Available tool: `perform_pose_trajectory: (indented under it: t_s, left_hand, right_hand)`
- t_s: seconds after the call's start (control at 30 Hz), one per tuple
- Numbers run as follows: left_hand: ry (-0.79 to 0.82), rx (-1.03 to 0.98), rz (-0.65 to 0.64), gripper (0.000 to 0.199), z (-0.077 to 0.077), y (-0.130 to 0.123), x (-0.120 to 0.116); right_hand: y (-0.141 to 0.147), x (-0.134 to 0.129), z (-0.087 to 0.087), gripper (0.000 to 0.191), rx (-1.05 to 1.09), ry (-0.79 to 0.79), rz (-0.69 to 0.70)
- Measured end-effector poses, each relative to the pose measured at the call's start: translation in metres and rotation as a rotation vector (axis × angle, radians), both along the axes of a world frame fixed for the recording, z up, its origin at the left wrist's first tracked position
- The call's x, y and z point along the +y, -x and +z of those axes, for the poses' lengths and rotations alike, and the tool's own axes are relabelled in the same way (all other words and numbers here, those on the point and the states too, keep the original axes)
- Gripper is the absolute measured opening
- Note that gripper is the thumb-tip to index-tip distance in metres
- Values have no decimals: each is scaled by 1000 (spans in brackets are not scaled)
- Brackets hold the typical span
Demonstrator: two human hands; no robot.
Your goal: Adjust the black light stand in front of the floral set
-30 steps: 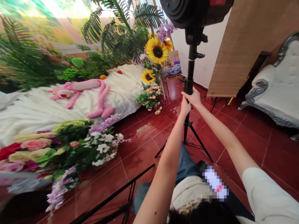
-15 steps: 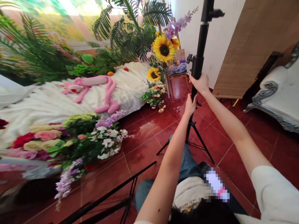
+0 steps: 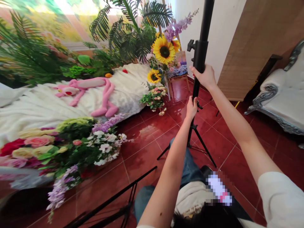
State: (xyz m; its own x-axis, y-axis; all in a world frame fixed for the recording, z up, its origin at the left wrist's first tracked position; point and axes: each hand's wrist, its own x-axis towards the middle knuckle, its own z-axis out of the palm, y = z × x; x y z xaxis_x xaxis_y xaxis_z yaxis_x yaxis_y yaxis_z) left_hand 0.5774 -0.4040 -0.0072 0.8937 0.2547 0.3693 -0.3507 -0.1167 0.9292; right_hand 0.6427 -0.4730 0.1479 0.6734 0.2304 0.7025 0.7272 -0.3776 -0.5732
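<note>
A black tripod stand (image 3: 202,52) rises upright in front of me, its legs spread on the red tiled floor. My left hand (image 3: 192,107) is wrapped round the lower part of the pole, beside a small clamp knob. Higher up, my right hand (image 3: 205,76) grips the pole just at the bottom of the thick collar, with the thumb across it. A knob (image 3: 190,45) sticks out from the collar's left side, above my right hand. The top of the pole runs out of the picture.
A pink plush toy (image 3: 90,83) lies on a white fur-covered bed (image 3: 133,91) at the left, with flowers (image 3: 104,147) before it. Sunflowers (image 3: 164,50) stand behind. Another black stand (image 3: 111,199) lies lower left. A white armchair (image 3: 285,85) is at the right.
The thick upper pole section has slid upward, and its top fittings have left the picture. Both hands still hold the pole. The view has shifted slightly right.
</note>
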Motion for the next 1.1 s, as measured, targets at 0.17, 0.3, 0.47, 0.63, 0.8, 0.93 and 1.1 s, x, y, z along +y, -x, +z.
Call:
perform_pose_trajectory:
  t_s: [0.17,0.3,0.47,0.63,0.8,0.93,1.1]
  left_hand:
    - [-2,9,0,39,0,0,1]
    - [-7,11,24,39,0,0,1]
    - [-6,4,6,37,-1,-1,1]
    - [-15,-2,9,37,-2,-1,2]
    - [-33,-5,0,39,0,0,3]
    - [-33,28,6,37,3,2,2]
    - [-33,45,8,32,4,3,1]
  right_hand:
    - [43,-39,-18,46,74,122,-9]
    - [87,-67,-43,28,201,345,-20]
    - [114,-76,-72,24,243,655,-144]
    - [109,-65,-93,32,282,662,-262]
    - [100,-52,-115,38,305,499,-346]
    - [93,-41,-133,44,297,378,-431]
    - [87,-26,-143,49,464,-5,-387]
